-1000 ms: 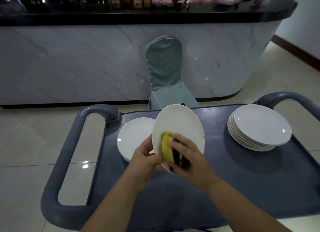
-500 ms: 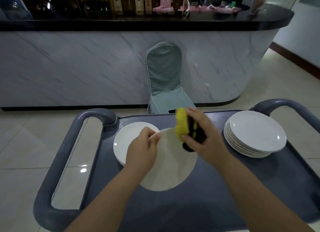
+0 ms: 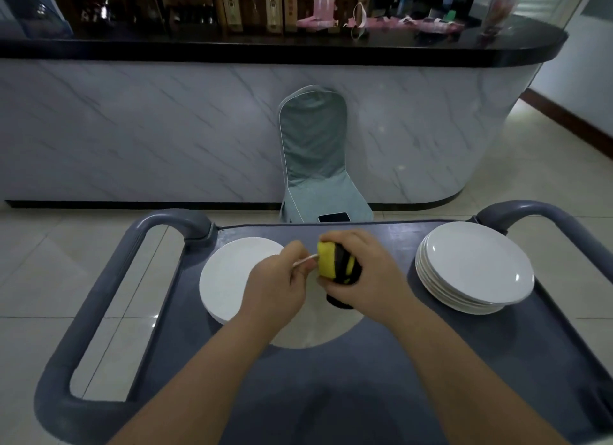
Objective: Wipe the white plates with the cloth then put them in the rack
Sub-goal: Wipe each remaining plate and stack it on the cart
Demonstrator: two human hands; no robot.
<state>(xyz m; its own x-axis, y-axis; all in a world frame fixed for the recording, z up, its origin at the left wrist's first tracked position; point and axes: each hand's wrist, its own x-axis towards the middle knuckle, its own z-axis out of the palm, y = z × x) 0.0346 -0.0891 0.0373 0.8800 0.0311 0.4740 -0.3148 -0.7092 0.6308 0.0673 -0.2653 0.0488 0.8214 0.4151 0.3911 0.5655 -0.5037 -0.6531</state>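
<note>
White plate (image 3: 315,331), the one in work, is held low over the grey cart (image 3: 381,395), between the left-side plates (image 3: 229,275) and the tall stack (image 3: 474,268) at the right. The left hand (image 3: 278,285) pinches its far rim, fingers curled on the edge. The right hand (image 3: 368,278) is closed round the yellow-and-black cloth (image 3: 335,265) and presses it on that same rim, just beside the left fingers.

Procedure for the step in hand, as judged from this position:
- Keep the pinch firm; a glazed plate is likely to slip under sideways pressure
- Run the cloth along the rim, then across the face, in overlapping passes
- Turn the plate in the left hand so that the pinched spot is also wiped
- Keep the plate over the cart, so that a slip ends on the tray and not on the tiled floor

Limits of view: both hands and forearms cover most of the plate, so its tilt and its cleanliness cannot be judged. Whether the left-side plates number one or several cannot be told. No rack can be made out. The cart's near edge is cut off by the frame
</note>
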